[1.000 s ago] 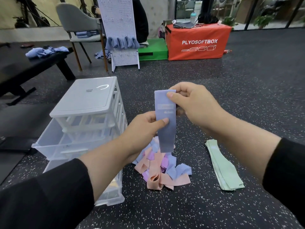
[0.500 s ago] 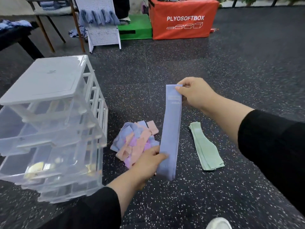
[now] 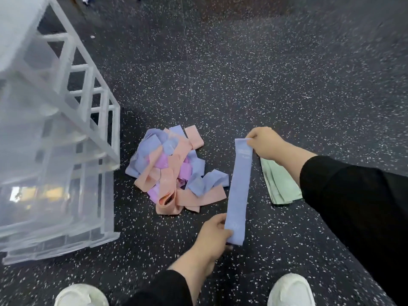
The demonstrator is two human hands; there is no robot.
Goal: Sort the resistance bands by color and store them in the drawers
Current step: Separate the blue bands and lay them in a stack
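left hand (image 3: 212, 237) pinches near end of blue band (image 3: 239, 186), right hand (image 3: 266, 143) pinches far end; band held stretched flat betw. them, above speckled floor (image 3: 265, 74). just right: green bands (image 3: 281, 184) stacked flat, partly under r. forearm. left: mixed pile (image 3: 172, 173), blue/pink/purple. further left, clear drawer unit (image 3: 55, 151), blurred. white shoes (image 3: 289, 290) at bottom edge.
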